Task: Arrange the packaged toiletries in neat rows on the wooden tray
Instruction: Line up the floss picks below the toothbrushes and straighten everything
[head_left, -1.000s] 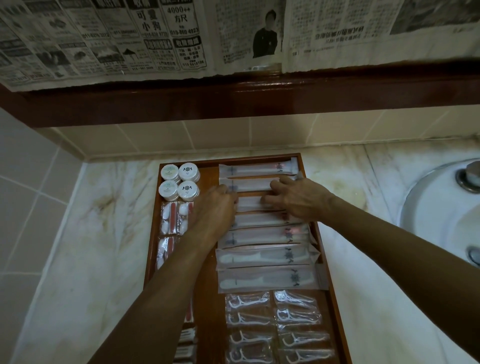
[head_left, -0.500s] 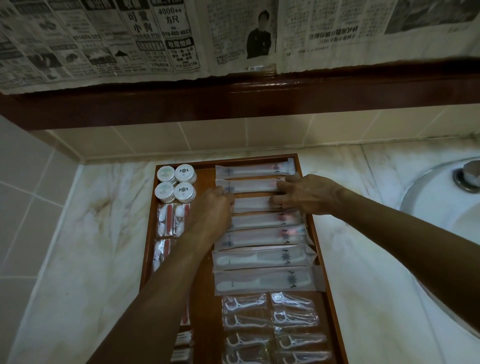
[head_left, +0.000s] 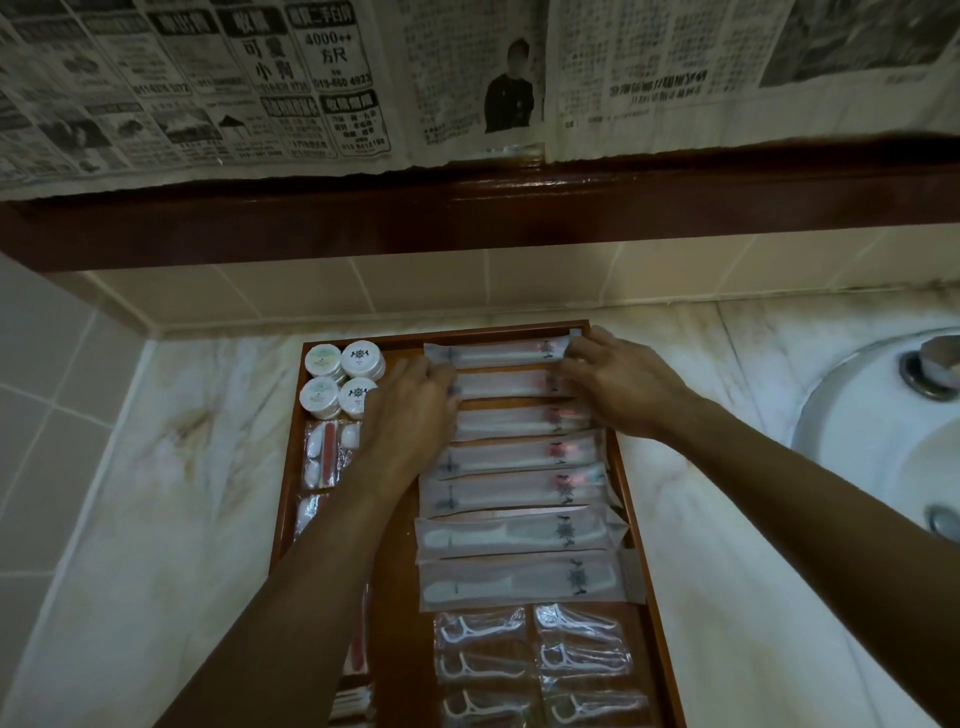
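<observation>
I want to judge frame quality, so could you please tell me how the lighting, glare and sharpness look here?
Head view: dim overall; shiny dark wooden ledge shows soft glare; newspaper sheets at top are slightly blurred; wide-angle bends white basin at the edge; clear long sachets stay legible.

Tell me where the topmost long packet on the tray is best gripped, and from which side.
Probably by its two short ends, one hand at each. The topmost long packet lies flat and crosswise against the far rim of the wooden tray, with the next packet close beneath, so its long edges are crowded. The right hand touches its right end; the left hand is near its left.
</observation>
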